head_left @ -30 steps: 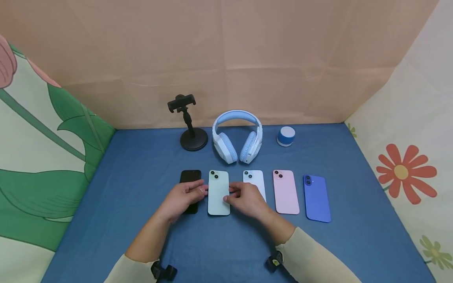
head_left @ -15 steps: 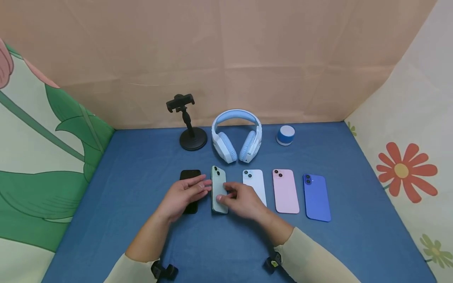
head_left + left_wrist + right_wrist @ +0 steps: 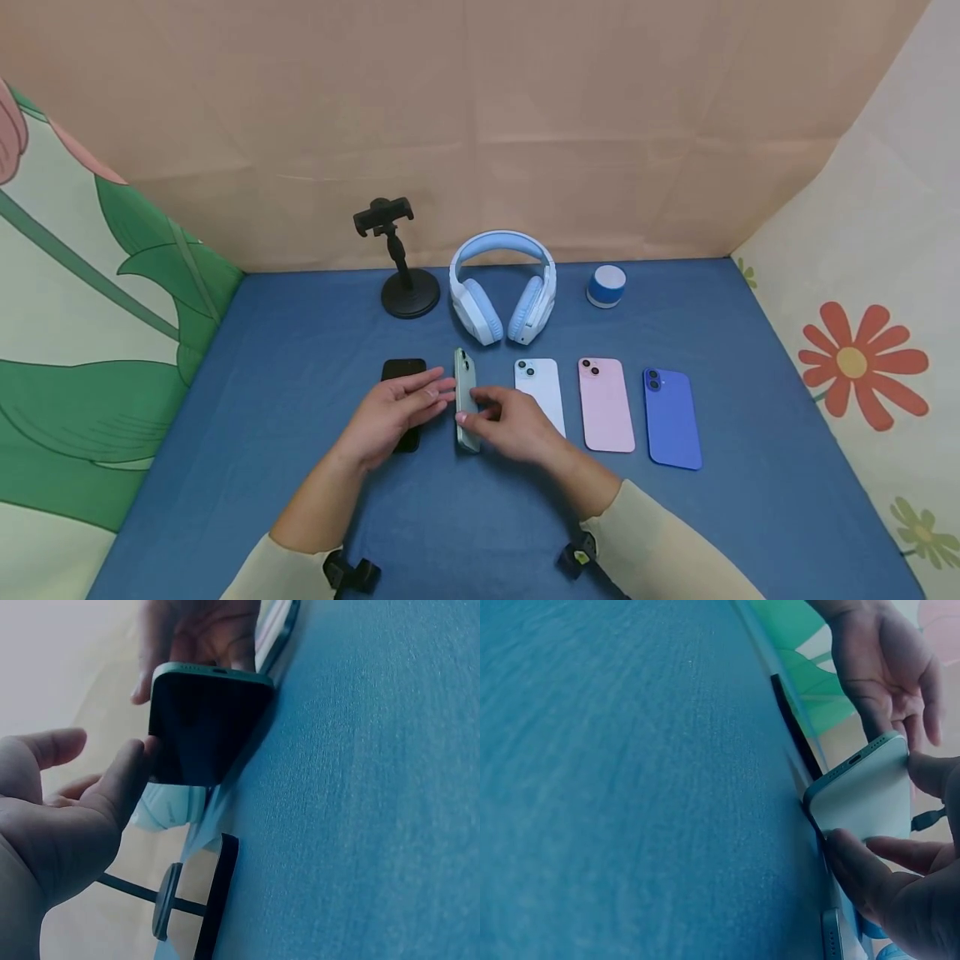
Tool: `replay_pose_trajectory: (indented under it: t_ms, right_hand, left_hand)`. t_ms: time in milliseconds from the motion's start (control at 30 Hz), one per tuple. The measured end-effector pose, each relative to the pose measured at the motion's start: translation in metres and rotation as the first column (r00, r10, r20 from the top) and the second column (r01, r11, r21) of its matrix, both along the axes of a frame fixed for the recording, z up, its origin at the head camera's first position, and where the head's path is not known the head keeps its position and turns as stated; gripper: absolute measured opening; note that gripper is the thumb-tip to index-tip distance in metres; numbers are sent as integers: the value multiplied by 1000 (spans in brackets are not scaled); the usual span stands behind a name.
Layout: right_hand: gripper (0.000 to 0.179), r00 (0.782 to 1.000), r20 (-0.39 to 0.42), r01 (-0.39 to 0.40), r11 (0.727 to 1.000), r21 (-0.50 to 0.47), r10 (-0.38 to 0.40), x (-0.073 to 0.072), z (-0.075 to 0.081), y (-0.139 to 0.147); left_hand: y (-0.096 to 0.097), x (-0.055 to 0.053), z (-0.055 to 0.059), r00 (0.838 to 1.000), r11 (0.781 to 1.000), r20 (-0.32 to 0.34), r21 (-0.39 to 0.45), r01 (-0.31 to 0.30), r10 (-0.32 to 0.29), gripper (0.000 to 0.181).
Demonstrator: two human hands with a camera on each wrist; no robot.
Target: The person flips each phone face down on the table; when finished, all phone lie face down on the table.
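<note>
A pale green smartphone (image 3: 467, 400) is tilted up on its right long edge, its back facing my right hand and its dark screen (image 3: 206, 727) facing my left. My right hand (image 3: 521, 425) holds it, thumb and fingers bent at the edges of its back (image 3: 866, 791). Almost straight, the fingers of my left hand (image 3: 386, 417) reach the raised edge from the left, and one fingertip touches it. Under that hand lies a black smartphone (image 3: 402, 367), partly covered. Just beyond my right hand is a white smartphone (image 3: 542, 387), its lower left corner hidden.
A pink smartphone (image 3: 606, 404) and a blue-violet smartphone (image 3: 672, 421) lie further right. Along the back stand a black phone stand (image 3: 407, 293), light blue headphones (image 3: 501, 242) and a small blue-and-white round container (image 3: 606, 287). Blue cloth (image 3: 450, 533) covers the table.
The green smartphone lay flat on the cloth a second ago; its left edge has since risen and it has tipped rightward. Both hands have shifted slightly with it. The other smartphones stay put.
</note>
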State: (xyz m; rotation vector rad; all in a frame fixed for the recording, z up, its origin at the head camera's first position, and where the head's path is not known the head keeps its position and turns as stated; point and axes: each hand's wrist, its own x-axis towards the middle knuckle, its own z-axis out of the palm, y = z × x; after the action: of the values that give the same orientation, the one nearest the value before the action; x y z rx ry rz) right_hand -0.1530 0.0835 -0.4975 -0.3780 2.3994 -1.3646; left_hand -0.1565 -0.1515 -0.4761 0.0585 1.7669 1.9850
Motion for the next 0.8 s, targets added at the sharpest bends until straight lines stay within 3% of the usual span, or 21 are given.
replay_pose_trajectory:
  t_ms: [367,800]
  right_hand:
    - [53,1000,2,3,999,-32,-3,-2,-1,-1]
    - [40,999,-35,30,998,-56,-32,1,1,3]
  left_hand:
    - [5,1,3,1000,999,21,41,5,-6,54]
    - [4,1,-10,996,996,40,28,83,-84,59]
